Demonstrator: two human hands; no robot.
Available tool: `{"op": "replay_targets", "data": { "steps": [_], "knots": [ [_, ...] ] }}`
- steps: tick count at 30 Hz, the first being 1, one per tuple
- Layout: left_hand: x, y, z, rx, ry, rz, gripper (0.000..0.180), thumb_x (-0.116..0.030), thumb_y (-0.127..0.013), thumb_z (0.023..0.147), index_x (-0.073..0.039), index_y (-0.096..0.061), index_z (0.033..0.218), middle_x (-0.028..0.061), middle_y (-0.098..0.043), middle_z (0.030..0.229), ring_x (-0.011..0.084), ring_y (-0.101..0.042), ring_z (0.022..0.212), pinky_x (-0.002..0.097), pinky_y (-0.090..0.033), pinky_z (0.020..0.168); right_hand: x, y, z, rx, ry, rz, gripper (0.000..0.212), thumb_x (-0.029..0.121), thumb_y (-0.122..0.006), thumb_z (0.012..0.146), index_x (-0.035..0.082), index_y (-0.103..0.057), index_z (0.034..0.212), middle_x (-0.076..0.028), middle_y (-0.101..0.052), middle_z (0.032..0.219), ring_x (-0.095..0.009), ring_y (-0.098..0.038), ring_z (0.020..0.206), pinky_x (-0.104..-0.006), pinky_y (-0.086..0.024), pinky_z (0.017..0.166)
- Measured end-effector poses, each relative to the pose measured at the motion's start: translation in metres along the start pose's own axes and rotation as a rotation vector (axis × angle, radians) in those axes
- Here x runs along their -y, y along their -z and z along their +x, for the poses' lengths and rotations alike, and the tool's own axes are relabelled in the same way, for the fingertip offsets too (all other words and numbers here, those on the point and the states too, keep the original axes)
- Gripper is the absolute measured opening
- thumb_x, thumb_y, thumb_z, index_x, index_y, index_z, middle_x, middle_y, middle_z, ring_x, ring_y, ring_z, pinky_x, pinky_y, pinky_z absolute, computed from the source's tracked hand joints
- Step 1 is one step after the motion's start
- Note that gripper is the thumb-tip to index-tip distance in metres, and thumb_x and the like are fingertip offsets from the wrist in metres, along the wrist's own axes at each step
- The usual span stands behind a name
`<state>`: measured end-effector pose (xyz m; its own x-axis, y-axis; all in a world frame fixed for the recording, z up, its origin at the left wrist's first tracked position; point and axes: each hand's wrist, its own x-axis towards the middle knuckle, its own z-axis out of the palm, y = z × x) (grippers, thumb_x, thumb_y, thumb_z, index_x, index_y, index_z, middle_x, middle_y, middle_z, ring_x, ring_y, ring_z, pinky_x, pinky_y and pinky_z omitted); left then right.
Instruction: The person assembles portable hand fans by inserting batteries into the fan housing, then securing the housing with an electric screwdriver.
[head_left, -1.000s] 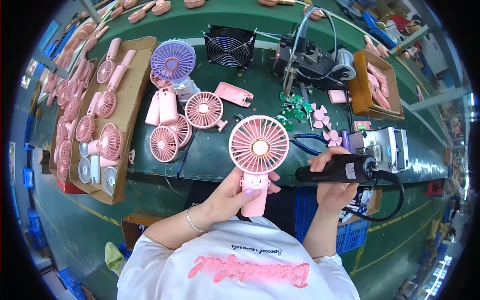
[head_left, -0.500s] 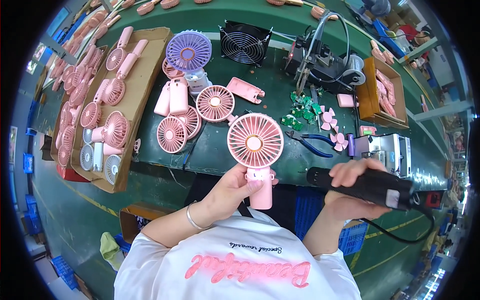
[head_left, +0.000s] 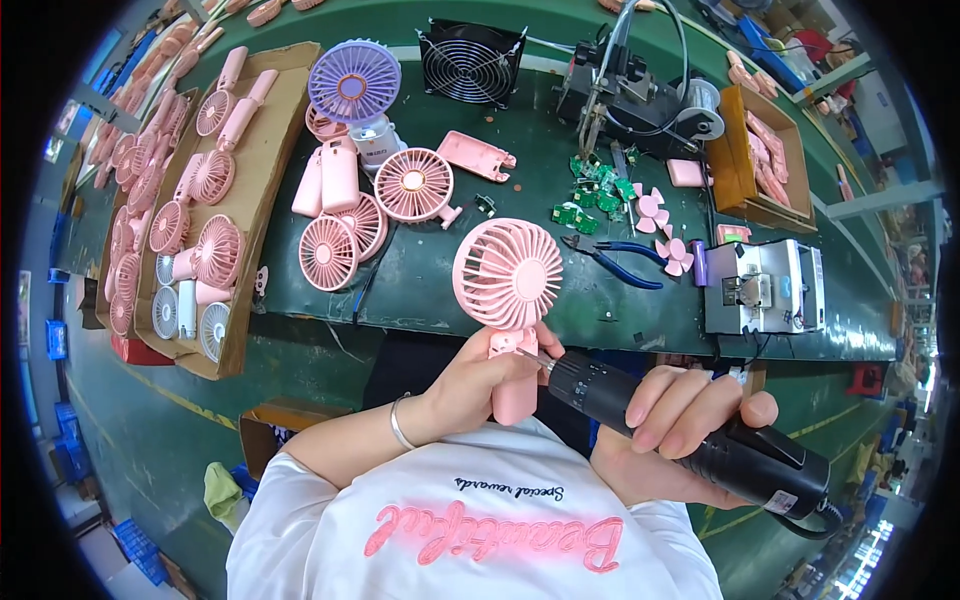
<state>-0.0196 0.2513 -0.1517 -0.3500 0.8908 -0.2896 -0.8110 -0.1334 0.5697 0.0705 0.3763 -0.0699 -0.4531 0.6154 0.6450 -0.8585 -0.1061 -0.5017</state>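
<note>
The pink handheld fan [head_left: 507, 275] is in my grip at the near edge of the green workbench [head_left: 430, 290], its round cage toward the bench and its handle toward my white shirt [head_left: 470, 560]. My left hand [head_left: 470, 372] is closed around the fan just below the cage, thumb across the near face. My right hand [head_left: 690, 415] is wrapped around a black power screwdriver [head_left: 590, 390], fingers curled over the barrel. The tool's thin bit points at the fan's neck, beside my left fingers; I cannot tell whether its tip is seated.

Just beyond, blue-handled pliers [head_left: 620, 262] lie with jaws toward the fan. Behind them are green circuit boards [head_left: 595, 192], with two pink fan blades to their right and a purple cylinder [head_left: 699, 264] beside a white-sided metal device [head_left: 765, 290].

To the left, a purple fan [head_left: 353, 85] stands among pink units; farther left, a cardboard tray [head_left: 275, 135] holds pink and white fans. A black square fan [head_left: 470, 62] stands at the rear.
</note>
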Motion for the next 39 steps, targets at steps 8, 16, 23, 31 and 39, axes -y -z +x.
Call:
{"op": "replay_targets", "data": {
  "steps": [8, 16, 23, 31, 39],
  "knots": [
    [0.004, -0.004, -0.006, -0.026, -0.009, 0.143, 0.026, -0.007, -0.052, 0.085, -0.001, -0.054, 0.11, 0.0056, -0.06, 0.101, 0.0109, -0.058, 0.093, 0.0261, -0.047, 0.084, 0.002, 0.001, -0.009, 0.002, -0.064, -0.009, 0.049, 0.049, -0.044, 0.096, 0.006, -0.043, 0.119, -0.015, -0.058, 0.074, -0.027, -0.056, 0.052, -0.0415, -0.049, 0.049],
    [0.003, -0.004, -0.008, -0.016, 0.037, 0.295, 0.021, -0.018, -0.061, 0.091, -0.003, -0.057, 0.104, 0.0021, -0.06, 0.095, 0.007, -0.057, 0.084, 0.0233, -0.048, 0.074, 0.004, 0.003, -0.01, 0.006, -0.102, 0.005, 0.04, 0.045, -0.049, 0.095, 0.006, -0.042, 0.103, -0.016, -0.058, 0.073, -0.029, -0.058, 0.053, -0.044, -0.05, 0.051],
    [0.006, -0.006, -0.003, -0.053, 0.109, 0.221, 0.019, -0.006, -0.055, 0.084, -0.001, -0.053, 0.102, 0.0052, -0.057, 0.087, 0.0118, -0.059, 0.069, 0.0261, -0.051, 0.064, 0.007, 0.012, -0.007, 0.081, -0.107, -0.025, 0.038, 0.04, -0.051, 0.095, 0.005, -0.042, 0.103, -0.017, -0.058, 0.072, -0.029, -0.059, 0.054, -0.045, -0.051, 0.05],
    [0.002, -0.007, -0.002, 0.006, 0.056, 0.031, 0.021, -0.003, -0.061, 0.085, -0.002, -0.056, 0.104, 0.0082, -0.064, 0.097, 0.0124, -0.06, 0.082, 0.027, -0.05, 0.074, 0.003, 0.014, -0.004, -0.049, 0.054, -0.172, 0.061, 0.059, -0.05, 0.09, 0.003, -0.049, 0.112, -0.007, -0.052, 0.063, -0.019, -0.05, 0.045, -0.0327, -0.044, 0.043],
    [0.0, -0.007, -0.005, -0.015, 0.041, 0.153, 0.027, 0.001, -0.061, 0.084, -0.002, -0.055, 0.109, 0.0061, -0.061, 0.095, 0.0133, -0.06, 0.085, 0.0283, -0.05, 0.078, 0.004, 0.018, -0.013, -0.019, -0.043, -0.098, 0.054, 0.053, -0.053, 0.092, 0.004, -0.042, 0.112, -0.016, -0.058, 0.075, -0.028, -0.059, 0.055, -0.0434, -0.05, 0.051]
  ]
}}
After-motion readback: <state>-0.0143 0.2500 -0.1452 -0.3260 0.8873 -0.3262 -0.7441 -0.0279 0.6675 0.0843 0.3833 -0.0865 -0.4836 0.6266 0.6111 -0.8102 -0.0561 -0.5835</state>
